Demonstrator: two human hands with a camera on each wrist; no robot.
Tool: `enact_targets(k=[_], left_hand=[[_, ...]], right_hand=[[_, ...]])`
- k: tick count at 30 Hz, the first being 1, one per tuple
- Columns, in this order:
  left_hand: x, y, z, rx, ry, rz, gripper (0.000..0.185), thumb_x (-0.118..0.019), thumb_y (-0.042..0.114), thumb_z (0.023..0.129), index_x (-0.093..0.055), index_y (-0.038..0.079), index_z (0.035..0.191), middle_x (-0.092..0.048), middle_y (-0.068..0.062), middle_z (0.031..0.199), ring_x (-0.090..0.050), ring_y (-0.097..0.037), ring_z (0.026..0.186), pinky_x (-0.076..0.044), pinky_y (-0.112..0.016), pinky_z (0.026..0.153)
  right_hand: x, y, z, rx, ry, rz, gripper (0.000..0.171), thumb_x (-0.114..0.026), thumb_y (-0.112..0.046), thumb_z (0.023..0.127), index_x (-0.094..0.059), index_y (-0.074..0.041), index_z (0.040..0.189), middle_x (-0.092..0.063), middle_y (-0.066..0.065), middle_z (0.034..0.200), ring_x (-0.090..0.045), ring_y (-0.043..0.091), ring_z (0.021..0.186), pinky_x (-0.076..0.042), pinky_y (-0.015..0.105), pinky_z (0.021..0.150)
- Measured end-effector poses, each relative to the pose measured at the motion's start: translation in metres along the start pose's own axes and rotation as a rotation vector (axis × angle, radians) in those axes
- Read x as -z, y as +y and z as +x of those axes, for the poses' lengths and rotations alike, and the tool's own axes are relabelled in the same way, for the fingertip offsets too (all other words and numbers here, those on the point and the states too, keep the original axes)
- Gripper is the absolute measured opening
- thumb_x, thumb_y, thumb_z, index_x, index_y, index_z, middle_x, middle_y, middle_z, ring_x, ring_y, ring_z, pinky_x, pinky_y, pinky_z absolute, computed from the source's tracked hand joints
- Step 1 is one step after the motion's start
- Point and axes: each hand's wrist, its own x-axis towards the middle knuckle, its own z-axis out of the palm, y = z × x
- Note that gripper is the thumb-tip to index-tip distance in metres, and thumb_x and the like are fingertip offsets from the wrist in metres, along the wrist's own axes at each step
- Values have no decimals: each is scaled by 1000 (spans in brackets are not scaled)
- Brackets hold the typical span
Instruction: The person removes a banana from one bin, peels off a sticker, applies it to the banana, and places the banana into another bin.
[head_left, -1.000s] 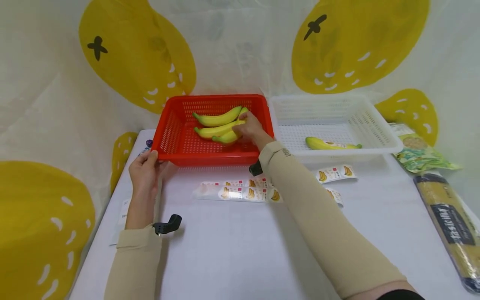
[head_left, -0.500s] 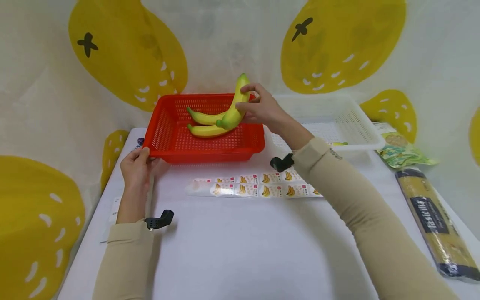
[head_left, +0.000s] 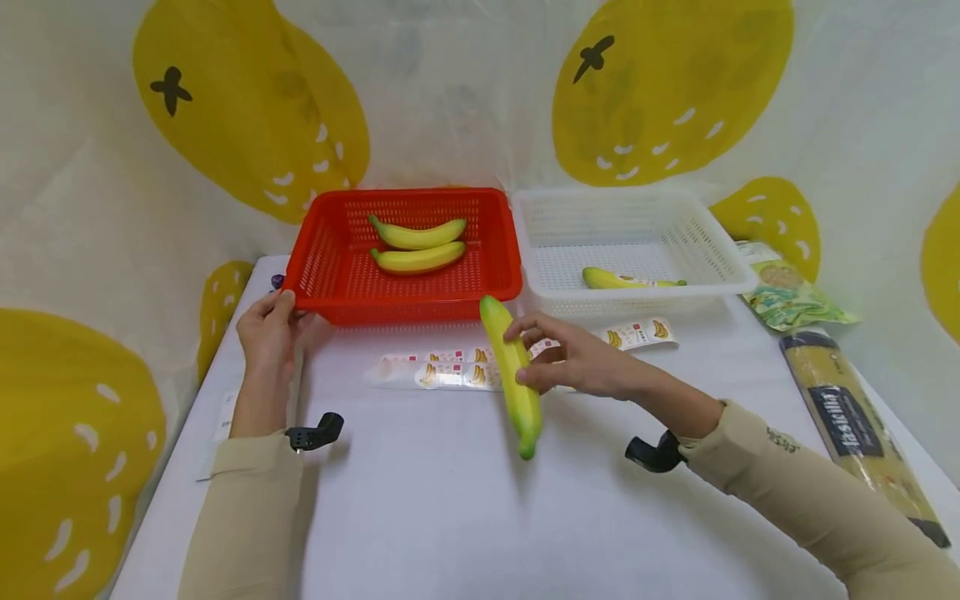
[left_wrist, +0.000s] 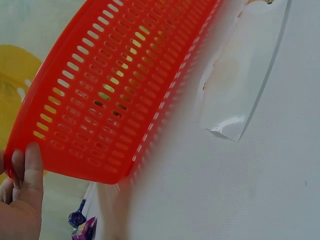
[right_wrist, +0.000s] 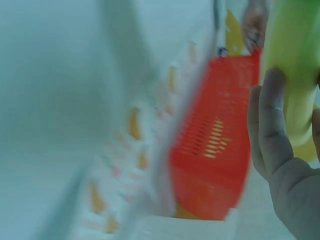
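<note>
A yellow banana [head_left: 513, 375] with green ends is pinched by my right hand [head_left: 573, 357] above the table, in front of the red basket [head_left: 405, 312]. The right wrist view has the same banana [right_wrist: 295, 65] between thumb and fingers. My left hand [head_left: 267, 337] grips the red basket's near left corner; in the left wrist view its fingers [left_wrist: 33, 172] hold the rim. Two more bananas, one behind [head_left: 417, 236] the other [head_left: 418, 259], lie inside the red basket.
To the right, a white basket [head_left: 637, 293] holds one banana [head_left: 630, 279] bearing a sticker. Strips of banana stickers [head_left: 450, 375] lie in front of the baskets. A green packet [head_left: 795, 292] and a pasta bag [head_left: 855, 425] lie at the right edge.
My right hand has lifted a banana out of the red basket and brought it toward me over the table. The left hand keeps its grip on the basket corner.
</note>
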Motion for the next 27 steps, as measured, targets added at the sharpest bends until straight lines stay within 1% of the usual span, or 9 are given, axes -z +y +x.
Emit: enact_targets(k=[4,6,8,12,16,20,25,27], left_hand=[[-3,0,2,-16,-7,9,42,-62,26,101,-59,16,142,-59,-3,132,-66,-14,101,-59,-19,77],[-4,0,3,-17,-2,16,42,-62,26,102,-59,16,143,-58,-4,134,-66,-14,102,-58,-19,78],[-5,0,3,-15,3,23,42,-62,27,101,-59,18,143,-58,-3,135,-67,-13,104,-58,-19,80],[-7,0,1,-18,5,35,42,-61,29,102,-59,19,143,-58,-3,138,-68,-13,108,-57,-19,83],[-8,0,0,-27,-5,36,42,-61,29,102,-59,19,143,-58,-3,137,-67,-14,109,-57,-18,83],[-8,2,0,-28,-12,27,43,-62,29,101,-59,18,143,-59,-3,136,-67,-14,107,-58,-19,82],[-5,2,-1,-19,9,33,44,-63,30,100,-59,19,142,-59,-2,137,-68,-13,108,-57,-18,83],[-5,0,-1,-15,12,27,45,-64,31,99,-59,19,142,-59,-1,135,-68,-13,106,-57,-18,83]], right_hand=[[-12,20,-3,-37,-80,-98,42,-71,-22,95,-53,-24,132,-51,13,131,-64,31,111,-58,39,86],[-16,29,-2,-60,-120,-146,41,-73,-23,94,-54,-27,131,-52,10,130,-64,30,110,-56,37,88],[-19,37,0,-62,-156,-193,40,-73,-23,93,-56,-27,129,-53,10,128,-64,28,109,-55,37,89],[-24,47,2,-45,-205,-246,39,-75,-20,92,-59,-25,128,-54,10,125,-62,26,105,-52,38,90],[-27,49,2,-37,-222,-275,39,-75,-21,92,-61,-26,128,-53,10,125,-60,25,101,-50,37,89],[-27,48,3,-24,-221,-299,38,-75,-20,92,-61,-26,128,-54,8,127,-59,24,103,-50,36,90],[-29,47,4,-8,-233,-291,38,-74,-21,93,-62,-25,129,-54,7,126,-58,24,105,-50,37,93],[-30,49,4,-11,-237,-282,38,-74,-21,93,-62,-25,129,-54,7,126,-57,24,106,-49,38,93]])
